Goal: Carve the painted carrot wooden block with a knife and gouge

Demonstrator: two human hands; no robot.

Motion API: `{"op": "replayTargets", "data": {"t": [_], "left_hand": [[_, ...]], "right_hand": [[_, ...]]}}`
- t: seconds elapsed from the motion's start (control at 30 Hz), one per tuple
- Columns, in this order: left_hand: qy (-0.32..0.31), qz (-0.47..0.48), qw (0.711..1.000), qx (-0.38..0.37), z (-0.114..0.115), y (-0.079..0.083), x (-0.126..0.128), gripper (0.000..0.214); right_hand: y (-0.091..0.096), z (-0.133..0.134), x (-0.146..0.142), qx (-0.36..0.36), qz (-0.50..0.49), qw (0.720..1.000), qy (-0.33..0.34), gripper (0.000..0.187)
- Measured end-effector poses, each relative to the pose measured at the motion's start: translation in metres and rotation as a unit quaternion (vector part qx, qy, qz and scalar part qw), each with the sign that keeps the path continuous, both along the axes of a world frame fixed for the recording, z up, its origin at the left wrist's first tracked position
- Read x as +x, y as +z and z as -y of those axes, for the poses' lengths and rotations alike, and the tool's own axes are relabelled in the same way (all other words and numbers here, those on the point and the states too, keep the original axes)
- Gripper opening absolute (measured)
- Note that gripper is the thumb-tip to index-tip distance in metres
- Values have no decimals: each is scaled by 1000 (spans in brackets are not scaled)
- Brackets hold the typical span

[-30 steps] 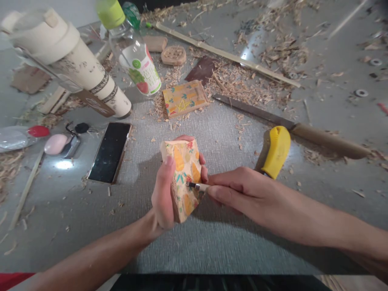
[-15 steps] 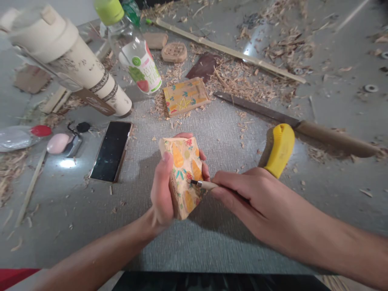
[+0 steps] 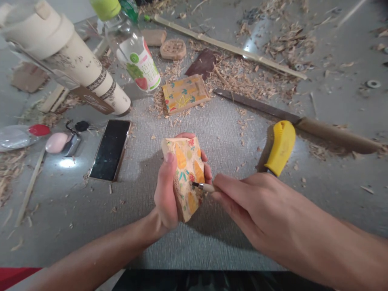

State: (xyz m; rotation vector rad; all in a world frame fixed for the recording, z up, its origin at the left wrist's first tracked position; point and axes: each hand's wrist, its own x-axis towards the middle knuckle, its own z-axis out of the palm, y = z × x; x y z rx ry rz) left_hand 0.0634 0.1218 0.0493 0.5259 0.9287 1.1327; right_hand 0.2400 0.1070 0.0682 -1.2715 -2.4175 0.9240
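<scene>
My left hand is closed around a wooden block whose top face carries orange, red and teal painted patterns. Its thumb presses the near left edge, and fingertips curl over the far and right sides. In my right hand is a slim tool with a pale handle, a metal collar and a small dark tip, like a carving knife. That tip touches the painted face near a red patch. Most of the handle is hidden by my fingers. Beyond the block lies another patterned wooden piece.
Right of centre lie a yellow-handled tool and a long file with a brown handle. A phone, a cream tumbler and a plastic bottle stand or lie leftward. Wood shavings and a bamboo stick spread across the back.
The block and my left hand have shifted slightly right in view. The tool tip stays against the painted face, with my right hand a little lower.
</scene>
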Motion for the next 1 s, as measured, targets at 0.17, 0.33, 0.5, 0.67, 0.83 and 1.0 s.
{"op": "replayTargets", "data": {"t": [0.17, 0.33, 0.5, 0.67, 0.83, 1.0], "left_hand": [[-16, 19, 1000, 18, -3, 0, 0, 57], [-48, 52, 997, 24, -8, -2, -3, 50], [-44, 52, 996, 49, -10, -5, -6, 44], [-20, 40, 997, 57, -10, -4, -4, 42], [-31, 52, 997, 41, -10, -4, -3, 45], [-21, 48, 998, 32, -9, -7, -5, 46]], "right_hand": [[4, -7, -4, -152, -35, 987, -44, 39], [3, -17, -2, -339, -133, 930, -59, 48], [8, -20, 2, -324, -145, 933, -65, 45], [12, -17, 2, -182, -82, 977, -81, 40], [3, -13, 0, -130, -47, 988, -71, 36], [0, -10, -1, -94, -53, 992, -67, 39]]}}
